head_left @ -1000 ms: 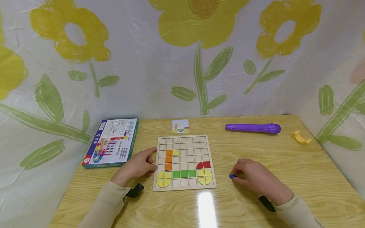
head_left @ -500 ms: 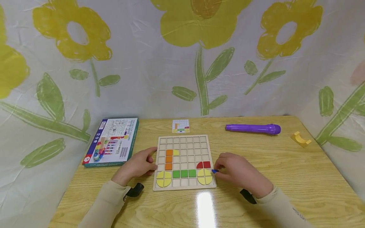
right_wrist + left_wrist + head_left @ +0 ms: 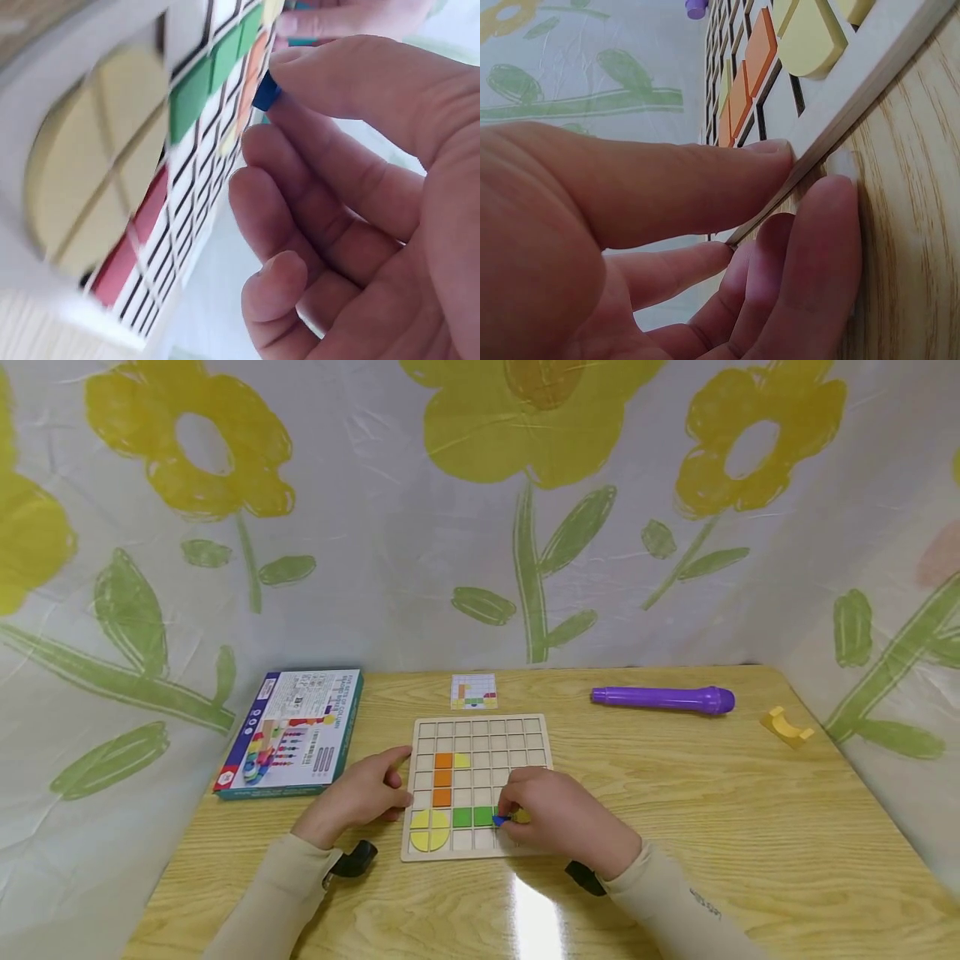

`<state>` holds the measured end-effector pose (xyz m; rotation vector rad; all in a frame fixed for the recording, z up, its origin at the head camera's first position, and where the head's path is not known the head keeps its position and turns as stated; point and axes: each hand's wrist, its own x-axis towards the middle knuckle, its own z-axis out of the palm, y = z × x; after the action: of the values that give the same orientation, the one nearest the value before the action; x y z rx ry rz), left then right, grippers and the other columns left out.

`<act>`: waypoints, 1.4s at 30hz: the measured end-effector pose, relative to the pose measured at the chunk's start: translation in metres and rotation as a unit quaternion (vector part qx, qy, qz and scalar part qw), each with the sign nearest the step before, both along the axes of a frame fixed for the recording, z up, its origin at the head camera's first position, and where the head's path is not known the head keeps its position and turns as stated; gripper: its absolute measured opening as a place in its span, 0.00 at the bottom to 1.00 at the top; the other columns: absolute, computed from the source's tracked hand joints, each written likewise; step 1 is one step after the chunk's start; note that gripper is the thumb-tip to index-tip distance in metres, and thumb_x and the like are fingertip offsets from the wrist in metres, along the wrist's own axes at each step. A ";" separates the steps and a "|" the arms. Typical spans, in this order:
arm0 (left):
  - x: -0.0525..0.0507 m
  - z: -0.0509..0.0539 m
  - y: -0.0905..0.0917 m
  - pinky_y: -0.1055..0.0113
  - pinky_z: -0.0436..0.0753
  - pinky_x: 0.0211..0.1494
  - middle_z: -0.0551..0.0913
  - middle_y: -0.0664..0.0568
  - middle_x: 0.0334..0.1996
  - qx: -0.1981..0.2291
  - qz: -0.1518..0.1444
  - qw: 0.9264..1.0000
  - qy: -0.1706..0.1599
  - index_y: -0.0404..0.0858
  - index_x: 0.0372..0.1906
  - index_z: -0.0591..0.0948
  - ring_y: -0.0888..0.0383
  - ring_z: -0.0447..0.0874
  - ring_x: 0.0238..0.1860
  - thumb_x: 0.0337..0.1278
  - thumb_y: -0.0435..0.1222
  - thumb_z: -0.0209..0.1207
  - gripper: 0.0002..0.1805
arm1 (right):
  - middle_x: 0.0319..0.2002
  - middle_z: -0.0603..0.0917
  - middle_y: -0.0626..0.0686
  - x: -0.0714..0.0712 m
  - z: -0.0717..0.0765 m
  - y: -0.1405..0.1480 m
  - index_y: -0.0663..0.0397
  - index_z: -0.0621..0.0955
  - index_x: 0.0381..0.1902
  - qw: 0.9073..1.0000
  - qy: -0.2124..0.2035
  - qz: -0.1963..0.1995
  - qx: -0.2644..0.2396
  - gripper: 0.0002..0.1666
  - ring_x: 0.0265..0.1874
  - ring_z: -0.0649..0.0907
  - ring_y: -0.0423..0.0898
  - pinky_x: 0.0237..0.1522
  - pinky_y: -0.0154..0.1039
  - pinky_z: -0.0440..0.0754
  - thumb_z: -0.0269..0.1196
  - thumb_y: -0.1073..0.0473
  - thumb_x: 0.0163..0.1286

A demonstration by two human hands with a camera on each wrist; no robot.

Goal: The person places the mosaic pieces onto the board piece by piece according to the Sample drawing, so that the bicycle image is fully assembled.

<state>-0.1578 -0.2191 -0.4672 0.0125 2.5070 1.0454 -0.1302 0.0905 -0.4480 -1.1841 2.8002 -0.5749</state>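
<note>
A wooden grid board (image 3: 482,760) lies on the table with flat coloured pieces in some cells. My left hand (image 3: 362,797) touches its left edge with thumb and index finger. Between thumb and index finger, my right hand (image 3: 564,817) pinches a small blue piece (image 3: 265,93), held above the lower right of the board. Green squares (image 3: 462,817) lie just left of that hand. Orange squares (image 3: 443,779) form a column, with a yellow quarter-round piece (image 3: 462,761) beside the top one. A yellow circle of quarter pieces (image 3: 429,831) fills the lower left. Red pieces (image 3: 127,247) show in the right wrist view.
Behind the board lies a small pattern card (image 3: 473,692). A printed toy box (image 3: 292,735) stands at the left. Farther right are a purple toy microphone (image 3: 663,699) and a yellow curved block (image 3: 787,727). Flower-printed cloth (image 3: 360,543) hangs behind the wooden table (image 3: 675,777).
My right hand has carried the blue piece leftward from the table beside the board to above its lower right part, covering the red pieces there. The left hand stays at the board's edge.
</note>
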 end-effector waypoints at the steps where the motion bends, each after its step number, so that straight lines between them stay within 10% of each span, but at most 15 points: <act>1: 0.001 0.001 0.000 0.66 0.83 0.35 0.77 0.46 0.41 0.000 0.000 1.000 -0.001 0.37 0.83 0.66 0.55 0.83 0.31 0.65 0.31 0.70 0.43 | 0.36 0.86 0.42 0.001 -0.001 -0.004 0.45 0.91 0.34 1.000 0.001 0.002 0.003 0.03 0.35 0.81 0.35 0.39 0.32 0.84 0.77 0.57 0.67; 42: 0.001 0.003 -0.001 0.64 0.82 0.34 0.77 0.46 0.40 0.006 -0.008 1.000 0.001 0.36 0.83 0.65 0.54 0.83 0.31 0.65 0.32 0.71 0.44 | 0.31 0.82 0.41 0.012 -0.023 -0.032 0.42 0.87 0.28 0.995 0.088 -0.007 0.044 0.09 0.32 0.79 0.37 0.35 0.27 0.79 0.78 0.58 0.64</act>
<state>-0.1569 -0.2196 -0.4640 0.0365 2.4972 1.0550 -0.1187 0.0588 -0.4709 -1.2559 2.9448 -0.3591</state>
